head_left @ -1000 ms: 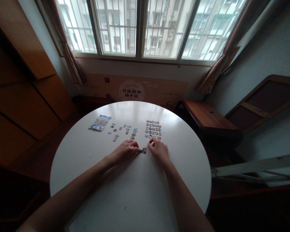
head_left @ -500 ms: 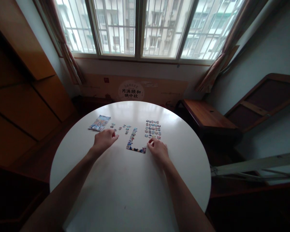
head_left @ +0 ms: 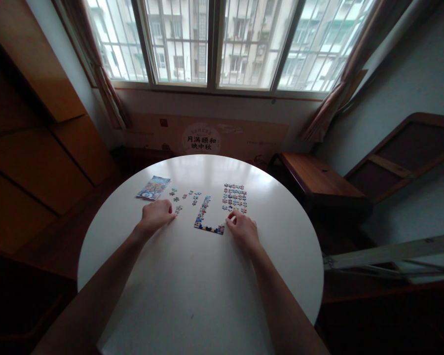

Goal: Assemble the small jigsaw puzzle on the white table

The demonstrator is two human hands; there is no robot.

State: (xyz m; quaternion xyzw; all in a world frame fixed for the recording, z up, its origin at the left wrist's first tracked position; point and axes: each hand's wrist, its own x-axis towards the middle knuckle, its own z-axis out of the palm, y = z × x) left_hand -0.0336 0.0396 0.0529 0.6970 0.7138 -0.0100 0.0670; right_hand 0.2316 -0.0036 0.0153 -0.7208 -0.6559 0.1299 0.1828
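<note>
Working at a round, glossy white counter (head_left: pixel 192 276) below a barred window (head_left: pixel 229 47), between flat-fronted wooden cabinets (head_left: pixel 22 153) and a low wooden bench (head_left: pixel 318 172). With the left hand (head_left: pixel 156 213) at the edge of thin, knobbed loose pieces (head_left: pixel 179 209), near a glossy picture sheet (head_left: pixel 154 187); fingers bent inward, cannot tell whether holding one. With the right hand (head_left: pixel 243 227) just beside the joined puzzle border (head_left: pixel 203 218), fingers curled, cannot tell whether gripping. Lying flat mid-counter, multicoloured, jagged inside, straight outside, dark along the near edge, close to neat piece rows (head_left: pixel 234 197).
</note>
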